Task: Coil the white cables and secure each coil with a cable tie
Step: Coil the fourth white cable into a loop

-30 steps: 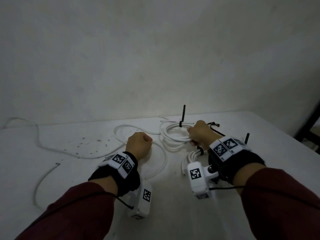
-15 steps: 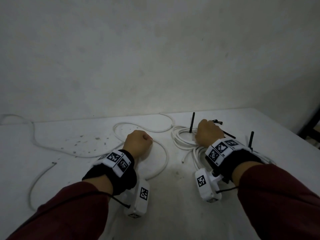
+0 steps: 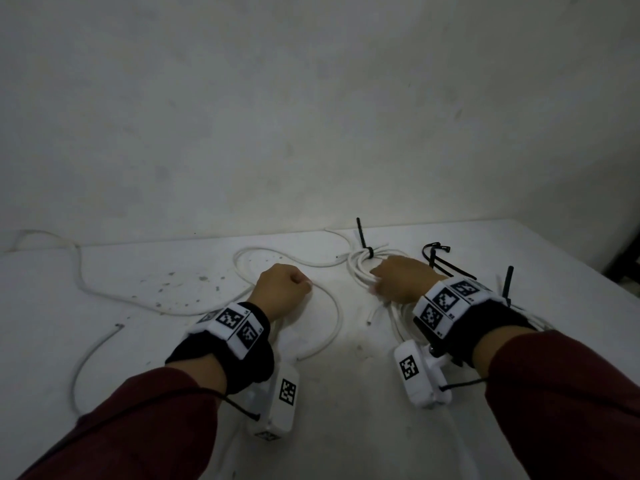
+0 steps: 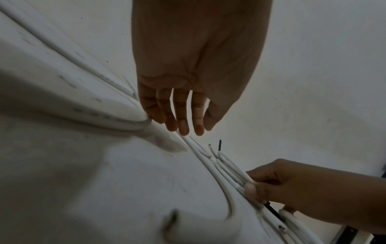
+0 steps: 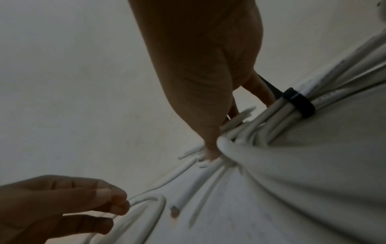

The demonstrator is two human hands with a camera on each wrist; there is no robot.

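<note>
A white cable coil (image 3: 358, 268), bound by a black cable tie (image 3: 369, 251), lies on the white table (image 3: 346, 375). My right hand (image 3: 398, 282) grips its strands, thumb on top in the left wrist view (image 4: 250, 188). A second tied bundle (image 5: 292, 118) with its black tie (image 5: 300, 105) lies under my right wrist. A loose white cable (image 3: 332, 306) loops across the table. My left hand (image 3: 282, 289) sits on it with fingers pointing down, and its fingertips (image 5: 120, 203) pinch the cable.
Spare black cable ties (image 3: 436, 252) lie beyond my right hand. Another cable end (image 3: 86, 355) curves at the near left, and dark specks (image 3: 180, 285) dot the table. The wall stands close behind. The table's right edge (image 3: 588, 275) is near a dark object (image 3: 627, 251).
My right hand has shifted the tied coil a little on the table, and its fingers now reach left across the strands. The left hand stays where it was on the loose cable.
</note>
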